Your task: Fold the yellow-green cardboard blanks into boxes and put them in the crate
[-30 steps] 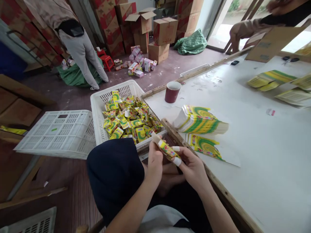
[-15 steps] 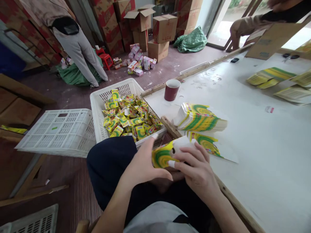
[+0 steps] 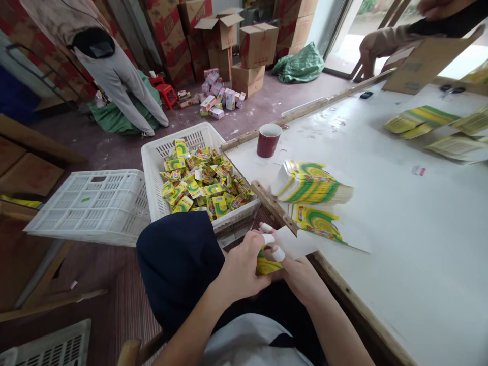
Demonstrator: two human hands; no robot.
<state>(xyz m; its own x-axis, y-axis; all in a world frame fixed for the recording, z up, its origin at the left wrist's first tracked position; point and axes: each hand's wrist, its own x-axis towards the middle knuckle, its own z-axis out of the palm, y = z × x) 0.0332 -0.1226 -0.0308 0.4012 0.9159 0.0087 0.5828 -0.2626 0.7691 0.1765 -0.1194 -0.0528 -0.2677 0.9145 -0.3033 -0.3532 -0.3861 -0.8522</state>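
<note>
Above my lap, both hands are closed on one small yellow-green carton (image 3: 269,265) whose white flap sticks out toward the table. My left hand (image 3: 242,267) wraps its left side, with fingers over the top. My right hand (image 3: 301,277) grips the right side, its white-covered thumb pressing near the opening. Part of the carton is hidden by my fingers. On the white table (image 3: 400,244) just beyond lie a stack of flat cartons (image 3: 314,183) and a single flat carton (image 3: 318,221). A white crate (image 3: 152,175) at my left knee holds many folded cartons (image 3: 206,183).
A maroon cup (image 3: 268,142) stands near the table's wooden edge. An upturned white crate (image 3: 91,203) is at left. More flat cartons (image 3: 419,122) and a cardboard piece (image 3: 423,66) lie across the table, near a co-worker's arm (image 3: 385,48). Another person (image 3: 118,66) bends over a green sack.
My left hand has moved right and closed on the carton, where it was spread beside it before. My right hand has shifted lower, and the white flap now points right.
</note>
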